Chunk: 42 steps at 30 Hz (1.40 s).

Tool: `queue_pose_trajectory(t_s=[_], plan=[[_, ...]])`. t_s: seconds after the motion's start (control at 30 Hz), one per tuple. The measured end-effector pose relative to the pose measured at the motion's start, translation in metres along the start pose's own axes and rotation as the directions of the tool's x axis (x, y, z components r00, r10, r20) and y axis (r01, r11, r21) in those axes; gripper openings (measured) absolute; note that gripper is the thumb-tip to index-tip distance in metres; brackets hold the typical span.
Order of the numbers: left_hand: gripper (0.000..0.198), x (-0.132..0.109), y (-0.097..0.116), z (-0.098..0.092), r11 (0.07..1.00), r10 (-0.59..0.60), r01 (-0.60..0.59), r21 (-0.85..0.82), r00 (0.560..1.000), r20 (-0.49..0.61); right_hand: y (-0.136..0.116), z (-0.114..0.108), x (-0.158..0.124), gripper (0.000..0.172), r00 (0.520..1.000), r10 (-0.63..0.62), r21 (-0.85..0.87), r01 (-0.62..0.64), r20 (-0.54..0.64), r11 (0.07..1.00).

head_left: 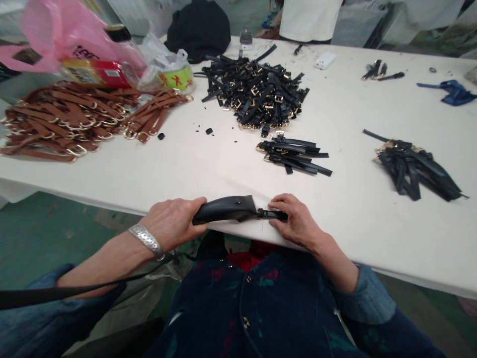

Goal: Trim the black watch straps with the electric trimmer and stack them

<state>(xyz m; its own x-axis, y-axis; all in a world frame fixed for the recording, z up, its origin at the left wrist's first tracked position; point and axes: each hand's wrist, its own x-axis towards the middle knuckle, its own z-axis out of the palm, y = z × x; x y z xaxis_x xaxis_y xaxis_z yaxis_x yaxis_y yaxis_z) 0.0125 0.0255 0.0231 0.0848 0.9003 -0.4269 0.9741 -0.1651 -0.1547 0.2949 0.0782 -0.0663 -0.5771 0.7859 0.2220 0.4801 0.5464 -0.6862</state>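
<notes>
My left hand (175,219), with a silver bracelet at the wrist, is closed round one end of a wide, curved black strap piece (225,209). Its other end narrows into a short black strap with a keeper loop (264,214), at the table's front edge. The thumb and fingers of my right hand (296,219) pinch that short strap; the fingers hide part of it. Behind my hands lies a small bunch of black buckle straps (298,155). Farther back rises a large heap of black straps with gold buckles (261,94).
Brown buckle straps (70,117) fill the left of the table, in front of a pink bag (70,35) and a bottle (100,73). More black straps (417,166) lie to the right. A black bag (199,30) and a blue cloth piece (456,93) sit farther back.
</notes>
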Motion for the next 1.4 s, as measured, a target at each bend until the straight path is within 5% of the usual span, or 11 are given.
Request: queue_pose_trajectory(t_s=[0.23, 0.47, 0.9, 1.4], plan=[[0.033, -0.012, -0.003, -0.019, 0.993, -0.026, 0.023, 0.114, 0.999, 0.024, 0.003, -0.005, -0.008, 0.021, 1.0, 0.005, -0.002, -0.005, 0.007, 1.0], [0.02, -0.023, 0.02, -0.034, 0.967, 0.171, -0.169, 0.188, 0.985, 0.005, 0.01, -0.014, -0.008, 0.03, 0.998, -0.046, 0.132, 0.041, 0.039, 0.99], [0.02, -0.029, 0.023, -0.028, 0.956, 0.183, -0.164, 0.242, 0.981, -0.06, 0.011, -0.012, -0.008, 0.028, 0.999, -0.032, 0.164, 0.027, 0.028, 0.986], [0.021, 0.003, 0.058, -0.045, 0.972, 0.124, -0.129, 0.196, 0.992, 0.04, 0.01, -0.012, -0.008, 0.03, 1.0, -0.023, 0.149, 0.022, 0.007, 0.989]])
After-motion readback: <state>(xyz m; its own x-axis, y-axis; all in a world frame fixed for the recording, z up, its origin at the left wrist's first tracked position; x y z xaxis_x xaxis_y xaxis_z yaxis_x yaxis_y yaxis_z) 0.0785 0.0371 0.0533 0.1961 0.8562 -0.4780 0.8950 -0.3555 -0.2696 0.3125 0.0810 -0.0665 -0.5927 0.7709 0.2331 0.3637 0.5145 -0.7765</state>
